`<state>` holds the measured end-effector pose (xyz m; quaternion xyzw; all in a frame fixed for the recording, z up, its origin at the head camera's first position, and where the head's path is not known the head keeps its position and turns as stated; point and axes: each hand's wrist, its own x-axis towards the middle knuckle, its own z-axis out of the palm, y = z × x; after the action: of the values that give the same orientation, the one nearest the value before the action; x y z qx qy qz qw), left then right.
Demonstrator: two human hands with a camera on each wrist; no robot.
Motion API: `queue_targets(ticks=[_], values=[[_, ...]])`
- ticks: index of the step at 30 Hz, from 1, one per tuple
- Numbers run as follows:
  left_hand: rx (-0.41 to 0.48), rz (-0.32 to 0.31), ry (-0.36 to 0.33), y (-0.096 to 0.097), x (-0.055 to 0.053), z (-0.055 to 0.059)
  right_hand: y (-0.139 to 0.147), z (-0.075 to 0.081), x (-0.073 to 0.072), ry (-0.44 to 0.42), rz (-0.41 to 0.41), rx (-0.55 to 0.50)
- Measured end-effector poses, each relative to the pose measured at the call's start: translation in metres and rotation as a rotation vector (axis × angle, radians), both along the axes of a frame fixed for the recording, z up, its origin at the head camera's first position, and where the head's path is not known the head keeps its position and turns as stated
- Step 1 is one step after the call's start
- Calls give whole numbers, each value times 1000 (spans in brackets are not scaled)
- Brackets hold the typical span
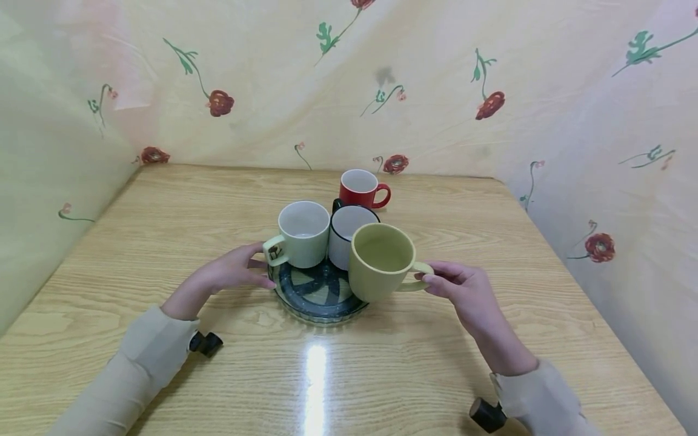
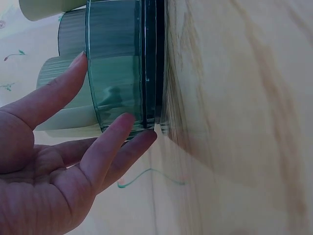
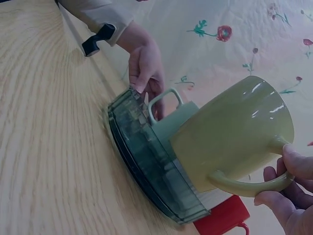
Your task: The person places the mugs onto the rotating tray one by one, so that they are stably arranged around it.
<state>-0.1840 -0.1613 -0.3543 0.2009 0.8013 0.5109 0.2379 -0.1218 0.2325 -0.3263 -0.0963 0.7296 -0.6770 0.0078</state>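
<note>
Pinching olive mug (image 1: 380,261) handle, right hand (image 1: 463,290) tilted.

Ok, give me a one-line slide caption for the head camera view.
Right hand holds an olive mug by its handle over a glass dish steadied by the left hand.

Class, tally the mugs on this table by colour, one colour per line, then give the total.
Olive green mug, held by the right hand: 1
Pale green mug: 1
White mug with dark rim: 1
Red mug: 1
Total: 4
</note>
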Motion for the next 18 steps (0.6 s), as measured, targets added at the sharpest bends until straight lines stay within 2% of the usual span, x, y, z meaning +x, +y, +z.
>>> queue_targets(ticks=[5, 18], values=[[-13, 5, -1, -1, 0, 2, -9, 1, 1, -11, 22, -24], [6, 9, -17, -1, -1, 1, -25, -5, -7, -42, 31, 39]])
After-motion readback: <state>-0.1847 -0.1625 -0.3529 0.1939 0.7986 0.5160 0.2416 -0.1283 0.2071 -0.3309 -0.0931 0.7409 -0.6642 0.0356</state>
